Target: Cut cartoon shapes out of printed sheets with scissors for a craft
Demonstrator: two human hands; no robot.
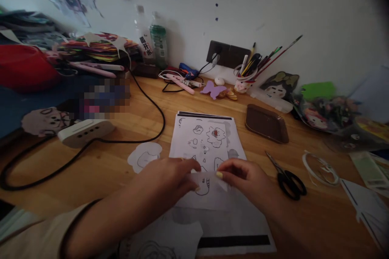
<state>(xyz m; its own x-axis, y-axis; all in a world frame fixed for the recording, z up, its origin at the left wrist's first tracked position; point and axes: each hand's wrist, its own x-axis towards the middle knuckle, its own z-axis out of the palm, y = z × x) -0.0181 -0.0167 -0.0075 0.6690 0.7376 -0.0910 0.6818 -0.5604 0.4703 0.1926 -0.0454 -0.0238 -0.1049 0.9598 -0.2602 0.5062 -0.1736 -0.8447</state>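
Note:
Between my hands is a thin whitish piece (209,176), paper or film, lying over a printed sheet (204,129) of black line drawings. My right hand (243,172) pinches its right edge between thumb and index finger. The fingers of my left hand (174,176) are bent closed at its left edge, with the thumb near a rounded drawing. The printed sheet rests on larger pages with black bars. Left of them is a cut-out paper shape (144,157); another cut-out sheet (170,238) lies in front. Black-handled scissors (287,180) lie right of my right hand.
A brown tray (267,123) sits at the back right, near a pen cup (244,82). On the left, a white power strip (86,132) trails a black cable. Two bottles (158,40) stand by the wall. A coiled white cable (320,168) lies right of the scissors.

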